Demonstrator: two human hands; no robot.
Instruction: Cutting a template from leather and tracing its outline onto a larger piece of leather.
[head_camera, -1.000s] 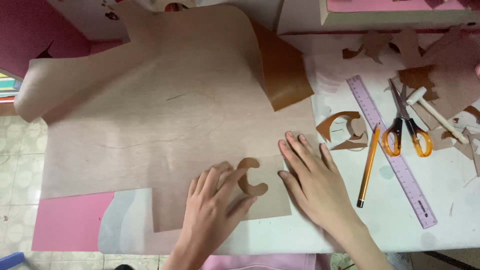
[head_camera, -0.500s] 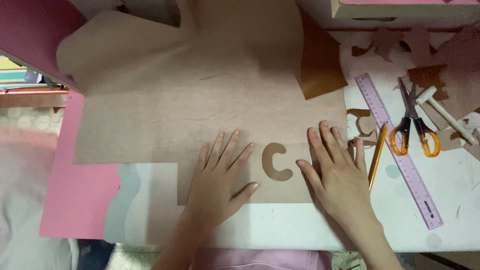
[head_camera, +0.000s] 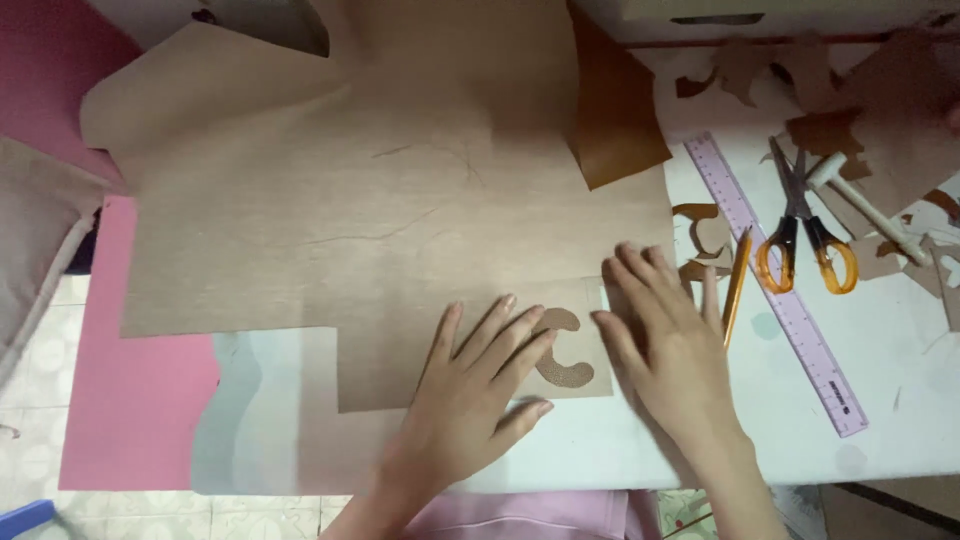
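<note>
A large tan sheet of leather-like material (head_camera: 380, 200) lies spread over the table. On its lower tab rests a small brown C-shaped cut-out (head_camera: 566, 350). My left hand (head_camera: 475, 395) lies flat on the sheet, fingers spread, its fingertips touching the cut-out's left edge. To the right of the cut-out my right hand (head_camera: 665, 340) presses flat, fingers apart, partly on the sheet's right edge and partly on the white table. Neither hand holds anything.
Right of my right hand lie an orange pencil (head_camera: 736, 288), a purple ruler (head_camera: 775, 285), orange-handled scissors (head_camera: 805, 235) and a white mallet (head_camera: 865, 208). Brown scraps (head_camera: 700, 230) litter the far right. A pink sheet (head_camera: 130, 400) hangs off the table's left side.
The view has shifted. My left hand has slid right, so its fingers now touch the cut-out. My right hand stays flat beside it.
</note>
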